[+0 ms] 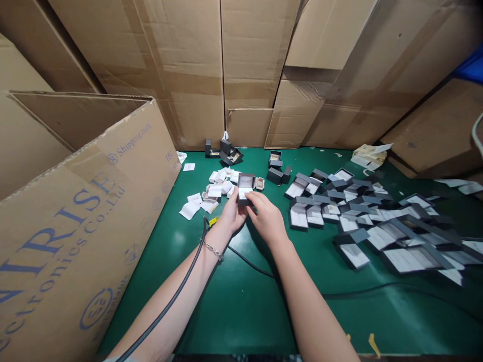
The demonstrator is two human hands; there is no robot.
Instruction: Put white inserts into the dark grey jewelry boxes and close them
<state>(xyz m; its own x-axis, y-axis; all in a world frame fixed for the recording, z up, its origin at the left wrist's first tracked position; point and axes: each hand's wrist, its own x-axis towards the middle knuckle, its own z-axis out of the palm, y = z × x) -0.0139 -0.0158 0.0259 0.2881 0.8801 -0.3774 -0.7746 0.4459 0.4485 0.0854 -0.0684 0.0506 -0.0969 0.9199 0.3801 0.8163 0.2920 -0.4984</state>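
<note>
A small dark grey hinged box (245, 187) was held above a green work mat (241, 314), near the middle of the view, between both hands. Its lid stood open and upright, and a white insert with small dark print was visible inside. It was gripped low down by the fingers of the left hand (231, 215), while the curled fingertips of the right hand (266, 217) were pressed against its near edge. Neither hand was open flat.

A large spread of open grey boxes (341, 211) with white linings was laid out across the right of the mat, many overlapping and tilted. Just left of the held box, a loose heap of white cards (221, 183) was lying, with a few single sheets nearby. A few dark boxes (230, 153) were standing apart towards the back edge of the mat, and others (277, 174) were grouped nearer the centre; whether they were filled could not be told.

A chain bracelet (213, 250) was worn on the left wrist, and a black cable (166, 301) was laid past that arm. A printed cardboard carton (86, 201) was standing along the left side, and flattened cardboard sheets (181, 55) were propped behind the mat.
</note>
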